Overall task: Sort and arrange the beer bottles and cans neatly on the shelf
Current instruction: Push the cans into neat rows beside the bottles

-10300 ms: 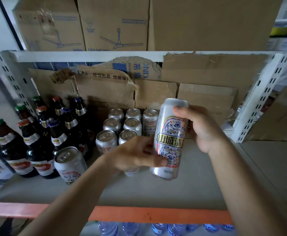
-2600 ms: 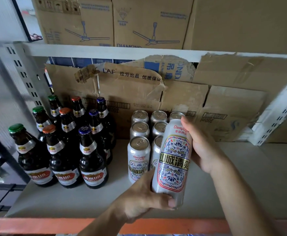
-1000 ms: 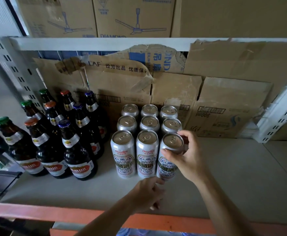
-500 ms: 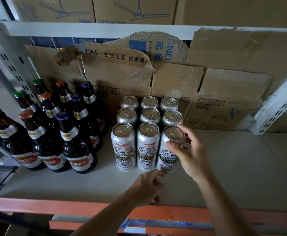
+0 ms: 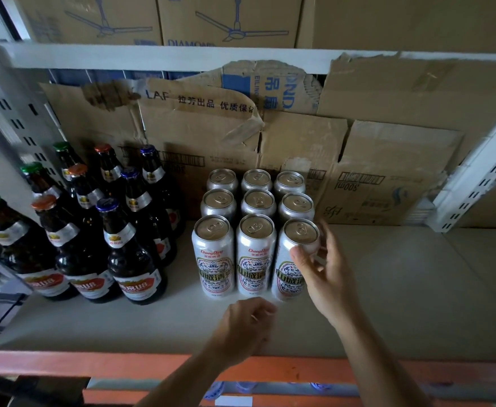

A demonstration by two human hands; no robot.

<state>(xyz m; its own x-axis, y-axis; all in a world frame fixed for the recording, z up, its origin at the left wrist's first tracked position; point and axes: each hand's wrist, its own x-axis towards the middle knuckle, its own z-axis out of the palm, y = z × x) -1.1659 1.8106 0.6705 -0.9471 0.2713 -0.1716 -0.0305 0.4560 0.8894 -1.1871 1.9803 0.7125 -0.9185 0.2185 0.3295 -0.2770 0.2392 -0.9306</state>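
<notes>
You read "Chong Qing" in red on front cans (image 5: 212, 259). "LAF 拉芳出品" on torn cardboard (image 5: 188, 124). "DIAMO", cut off, on top box (image 5: 229, 16). "300ml", upside down, on right cardboard (image 5: 393, 160). "RU8" on bottles (image 5: 136, 284).

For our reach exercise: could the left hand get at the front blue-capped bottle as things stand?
Probably yes: the left hand holds nothing, and the front blue-capped bottle stands with bare shelf before it.
</notes>
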